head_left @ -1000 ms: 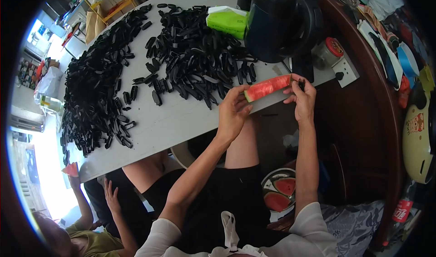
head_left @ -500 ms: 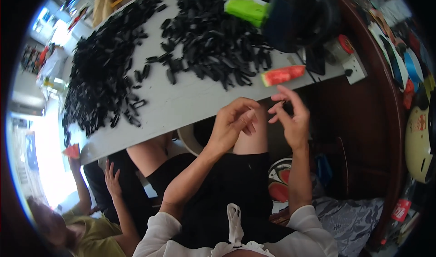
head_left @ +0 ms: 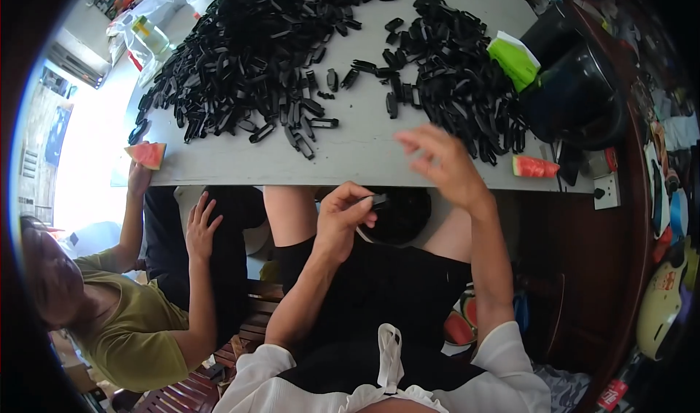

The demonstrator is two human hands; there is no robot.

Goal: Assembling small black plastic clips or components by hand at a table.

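Change vs a second ago: both hands had the watermelon slice (head_left: 535, 166); now it lies on the tabletop (head_left: 357, 147) near the front edge, just beside the right heap (head_left: 459, 70) of black parts. Left hand (head_left: 339, 219) has picked up a small black part (head_left: 380, 201) — thumb and fingers pinching one end, held just in front of the tabletop edge, above a dark round tub (head_left: 402, 219). Right hand (head_left: 446, 166) is raised, reaching across that edge, fingers loosely spread, motion-blurred; nothing visible in them. So, my read: hands are off the fruit and on the parts. View has swung too, so the left heap (head_left: 248, 55) sits more central. Materials: parts look like moulded plastic, matte to satin black, elongated, some open-framed like narrow loops; exact form of the pinched one is too small to tell. Tabletop is smooth pale grey. Slice is wet-looking red flesh, blocky. Kettle (head_left: 576, 95) is glossy black, rounded; green packet (head_left: 514, 61) beside it looks soft — creased film, white top.
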